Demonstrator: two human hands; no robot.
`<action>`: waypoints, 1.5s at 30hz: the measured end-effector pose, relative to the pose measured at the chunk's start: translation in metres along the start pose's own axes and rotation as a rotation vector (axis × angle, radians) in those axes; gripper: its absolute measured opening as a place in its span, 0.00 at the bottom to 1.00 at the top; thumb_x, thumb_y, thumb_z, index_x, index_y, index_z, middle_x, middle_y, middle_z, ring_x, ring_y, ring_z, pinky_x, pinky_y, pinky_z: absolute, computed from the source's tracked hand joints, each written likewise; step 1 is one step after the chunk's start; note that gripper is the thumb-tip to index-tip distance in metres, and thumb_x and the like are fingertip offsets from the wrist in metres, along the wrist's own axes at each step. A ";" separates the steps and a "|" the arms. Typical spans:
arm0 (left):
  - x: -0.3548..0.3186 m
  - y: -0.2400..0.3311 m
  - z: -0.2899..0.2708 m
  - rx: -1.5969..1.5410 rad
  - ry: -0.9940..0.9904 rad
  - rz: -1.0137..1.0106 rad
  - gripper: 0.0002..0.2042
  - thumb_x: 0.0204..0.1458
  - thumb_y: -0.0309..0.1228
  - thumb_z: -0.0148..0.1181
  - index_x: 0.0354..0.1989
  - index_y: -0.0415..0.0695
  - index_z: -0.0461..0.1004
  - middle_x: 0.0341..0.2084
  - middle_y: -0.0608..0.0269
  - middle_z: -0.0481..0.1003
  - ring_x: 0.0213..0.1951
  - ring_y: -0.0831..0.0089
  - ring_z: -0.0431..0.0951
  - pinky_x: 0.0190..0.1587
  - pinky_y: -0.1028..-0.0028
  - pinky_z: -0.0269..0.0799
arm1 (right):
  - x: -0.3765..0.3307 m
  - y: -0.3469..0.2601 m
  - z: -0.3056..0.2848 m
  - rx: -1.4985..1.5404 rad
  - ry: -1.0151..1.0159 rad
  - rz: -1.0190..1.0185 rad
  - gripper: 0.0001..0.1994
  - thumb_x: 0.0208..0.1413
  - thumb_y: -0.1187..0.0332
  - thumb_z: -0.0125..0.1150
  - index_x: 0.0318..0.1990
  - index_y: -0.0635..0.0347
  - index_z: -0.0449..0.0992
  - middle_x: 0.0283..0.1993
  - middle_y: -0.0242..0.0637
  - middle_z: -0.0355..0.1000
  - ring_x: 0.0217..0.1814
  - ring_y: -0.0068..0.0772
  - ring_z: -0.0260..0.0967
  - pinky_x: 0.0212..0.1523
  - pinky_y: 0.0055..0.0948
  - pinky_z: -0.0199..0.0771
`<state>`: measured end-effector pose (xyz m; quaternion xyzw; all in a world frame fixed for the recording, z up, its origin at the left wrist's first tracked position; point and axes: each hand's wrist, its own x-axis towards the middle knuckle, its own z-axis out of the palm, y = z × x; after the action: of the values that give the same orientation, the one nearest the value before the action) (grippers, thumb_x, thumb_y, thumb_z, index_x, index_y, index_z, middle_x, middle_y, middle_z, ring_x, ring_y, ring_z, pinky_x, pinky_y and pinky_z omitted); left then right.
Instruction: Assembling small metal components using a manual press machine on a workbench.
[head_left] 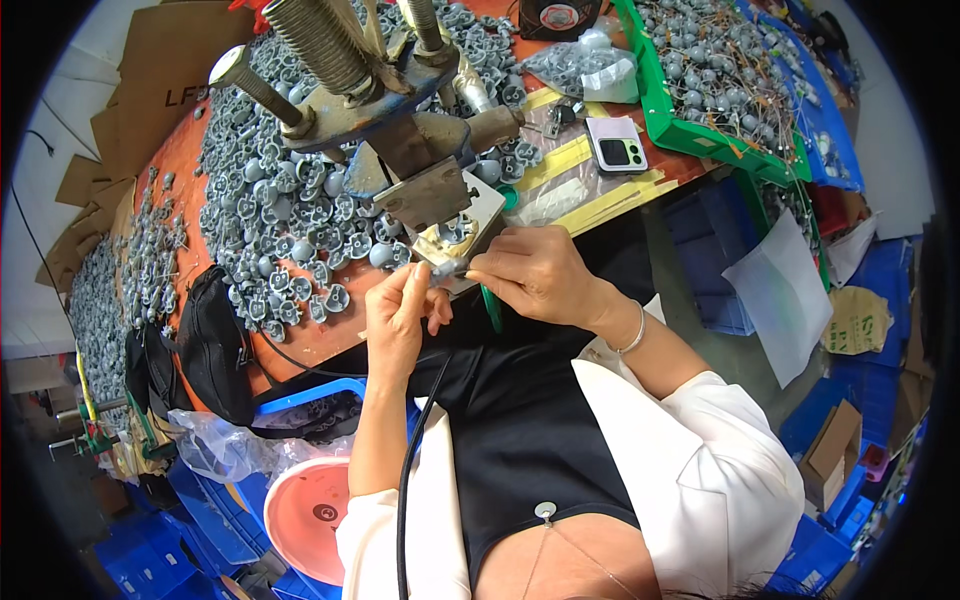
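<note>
Grey part (447, 266), small and rounded, is pinched between the fingertips of both hands at the front lip of the press (400, 150). It sits at the near edge of the orange bench (330, 335), just below the pale metal plate (470, 225) under the press head, touching or nearly touching that plate (contact cannot be told from this view).

Left hand (400, 315) is closed on the part from below and to the left, thumb and forefinger raised toward it. Right hand (530, 272) is closed on it from the right, fingers curled, knuckles up, with a thin bangle (632, 335) on the wrist. Both hands are about equally near; the part lies between them, at the tip of each grip.

Key relation: the plate lies straight ahead of and slightly above the pinched part, away from the body. The part's long axis cannot be made out; it is too small and half covered by fingers.

Noted around: a large heap of like grey parts (290, 215) is spread left of the press, well within the left hand's reach. A small phone (617, 143) lies to the right behind the right hand, and a green tray (700, 135) of wired pieces stands further right.
</note>
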<state>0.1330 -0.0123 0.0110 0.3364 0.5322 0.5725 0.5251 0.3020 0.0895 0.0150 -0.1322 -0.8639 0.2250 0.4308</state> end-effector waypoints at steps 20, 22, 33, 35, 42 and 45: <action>0.008 0.007 0.003 -0.111 0.547 0.492 0.16 0.61 0.28 0.48 0.56 0.38 0.66 0.38 0.52 0.75 0.22 0.81 0.71 0.24 0.84 0.67 | -0.017 0.032 0.008 0.844 0.038 0.786 0.04 0.58 0.73 0.55 0.39 0.62 0.70 0.31 0.26 0.69 0.28 0.14 0.63 0.31 0.16 0.66; 0.006 0.000 0.020 0.400 0.485 0.620 0.22 0.53 0.23 0.57 0.58 0.37 0.63 0.45 0.51 0.73 0.30 0.75 0.75 0.35 0.77 0.72 | -0.014 0.029 0.011 0.727 -0.030 0.788 0.04 0.59 0.73 0.54 0.39 0.62 0.70 0.33 0.25 0.68 0.30 0.14 0.63 0.33 0.16 0.65; 0.014 -0.015 0.021 0.749 0.216 0.393 0.09 0.47 0.20 0.63 0.38 0.36 0.76 0.24 0.66 0.73 0.24 0.84 0.67 0.25 0.84 0.61 | -0.014 0.023 0.029 0.712 -0.091 0.851 0.10 0.58 0.68 0.57 0.42 0.60 0.65 0.25 0.31 0.72 0.23 0.19 0.68 0.26 0.18 0.67; 0.019 -0.018 0.016 0.725 0.242 0.403 0.09 0.47 0.21 0.63 0.38 0.37 0.76 0.24 0.64 0.73 0.23 0.81 0.70 0.25 0.82 0.63 | -0.016 0.023 0.034 0.614 -0.007 0.772 0.10 0.57 0.67 0.58 0.41 0.61 0.66 0.24 0.32 0.73 0.21 0.21 0.69 0.24 0.18 0.66; 0.035 -0.019 0.015 0.894 0.282 0.484 0.09 0.45 0.22 0.65 0.37 0.39 0.76 0.24 0.59 0.71 0.24 0.68 0.72 0.27 0.73 0.66 | -0.014 0.019 0.035 -0.162 -0.040 0.466 0.07 0.50 0.65 0.61 0.28 0.57 0.71 0.21 0.36 0.72 0.23 0.37 0.71 0.24 0.31 0.65; 0.033 -0.016 0.014 0.959 0.258 0.503 0.09 0.45 0.22 0.64 0.36 0.41 0.77 0.24 0.58 0.70 0.25 0.64 0.71 0.27 0.70 0.66 | -0.009 0.013 0.026 -0.161 -0.093 0.438 0.07 0.50 0.65 0.61 0.28 0.56 0.72 0.22 0.36 0.72 0.25 0.40 0.71 0.26 0.33 0.66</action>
<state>0.1430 0.0208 -0.0069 0.5816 0.6965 0.4103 0.0907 0.2875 0.0898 -0.0115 -0.3398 -0.8487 0.2494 0.3194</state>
